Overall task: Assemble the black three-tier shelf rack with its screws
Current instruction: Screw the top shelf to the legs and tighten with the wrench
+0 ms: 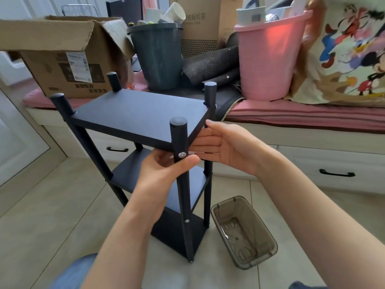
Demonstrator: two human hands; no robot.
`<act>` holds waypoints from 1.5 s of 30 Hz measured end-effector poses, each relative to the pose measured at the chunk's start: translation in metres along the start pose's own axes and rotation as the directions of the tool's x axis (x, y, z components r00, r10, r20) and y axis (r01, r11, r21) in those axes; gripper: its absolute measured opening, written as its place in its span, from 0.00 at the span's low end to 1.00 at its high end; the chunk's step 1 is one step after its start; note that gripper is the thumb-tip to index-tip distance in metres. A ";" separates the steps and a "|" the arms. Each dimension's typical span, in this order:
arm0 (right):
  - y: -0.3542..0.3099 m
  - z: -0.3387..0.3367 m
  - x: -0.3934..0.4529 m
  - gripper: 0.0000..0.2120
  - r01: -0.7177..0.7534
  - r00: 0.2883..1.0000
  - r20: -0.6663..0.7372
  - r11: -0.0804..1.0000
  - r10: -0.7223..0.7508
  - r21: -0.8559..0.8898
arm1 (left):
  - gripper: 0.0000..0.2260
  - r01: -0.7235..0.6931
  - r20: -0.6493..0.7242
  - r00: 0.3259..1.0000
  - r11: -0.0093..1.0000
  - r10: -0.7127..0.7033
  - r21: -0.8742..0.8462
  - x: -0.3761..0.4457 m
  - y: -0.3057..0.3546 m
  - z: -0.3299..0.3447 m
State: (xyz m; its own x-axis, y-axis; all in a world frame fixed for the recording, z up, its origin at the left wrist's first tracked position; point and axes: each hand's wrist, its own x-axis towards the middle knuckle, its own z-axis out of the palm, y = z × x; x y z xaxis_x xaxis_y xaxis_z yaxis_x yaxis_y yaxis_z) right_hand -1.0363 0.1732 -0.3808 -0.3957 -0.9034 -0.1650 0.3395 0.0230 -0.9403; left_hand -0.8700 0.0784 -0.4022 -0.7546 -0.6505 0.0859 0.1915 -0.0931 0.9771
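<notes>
Black three-tier shelf rack (137, 115) upright on tiled floor (52, 215), all three shelves seated between four posts, before the pink-cushioned bench (291, 113). Left hand (164, 172) wrapped around near post (180, 184), thumb just under silver screw (181, 154). Right hand (220, 142) flat, fingers pressed together against top shelf's right edge.

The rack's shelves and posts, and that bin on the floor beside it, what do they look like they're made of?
Top shelf: probably laminated board, matte black with a flat cut edge. Front post: a smooth black tube, maybe metal, holding a shiny silver screw. Bin: tinted see-through plastic.
</notes>
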 end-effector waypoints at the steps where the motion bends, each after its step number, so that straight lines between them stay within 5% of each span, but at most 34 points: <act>1: 0.002 -0.010 -0.002 0.20 -0.012 1.000 -0.025 1.000 0.012 -0.024 | 0.13 -0.002 0.021 1.000 1.000 0.003 -0.029 -0.001 0.004 -0.004; 8: 0.064 -0.107 -0.018 0.17 -0.272 0.940 -0.244 0.956 0.239 -0.111 | 0.18 0.077 0.082 0.994 0.990 -0.068 -0.114 -0.005 0.013 -0.012; 17: 0.225 -0.149 0.000 0.08 -0.668 0.667 -0.541 0.733 0.512 -0.130 | 0.23 0.026 0.022 0.999 0.996 -0.024 -0.085 -0.001 0.007 -0.007; 28: 0.333 -0.173 0.047 0.02 -0.716 0.698 -0.598 0.401 0.395 -0.571 | 0.08 -0.051 -0.014 0.999 0.997 0.050 -0.061 0.010 -0.004 0.023; 35: 0.366 -0.177 0.065 0.08 -0.684 0.728 -0.580 0.333 0.365 -0.649 | 0.07 -0.112 -0.058 0.992 0.992 0.116 0.063 0.013 -0.008 0.023; 45: 0.380 -0.164 0.075 0.14 -0.653 0.749 -0.625 0.086 0.218 -0.752 | 0.10 -0.162 -0.151 0.969 0.967 0.193 0.198 0.016 -0.017 0.030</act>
State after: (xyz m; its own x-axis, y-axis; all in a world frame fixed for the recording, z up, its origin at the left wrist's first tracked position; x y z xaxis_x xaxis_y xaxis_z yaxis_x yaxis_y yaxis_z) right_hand -1.0775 0.1845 -0.7993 -0.7562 -0.4041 -0.5147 -0.3543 0.9141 -0.1973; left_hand -0.9042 0.0916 -0.4112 -0.5999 -0.7623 0.2429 0.1829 0.1649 0.9692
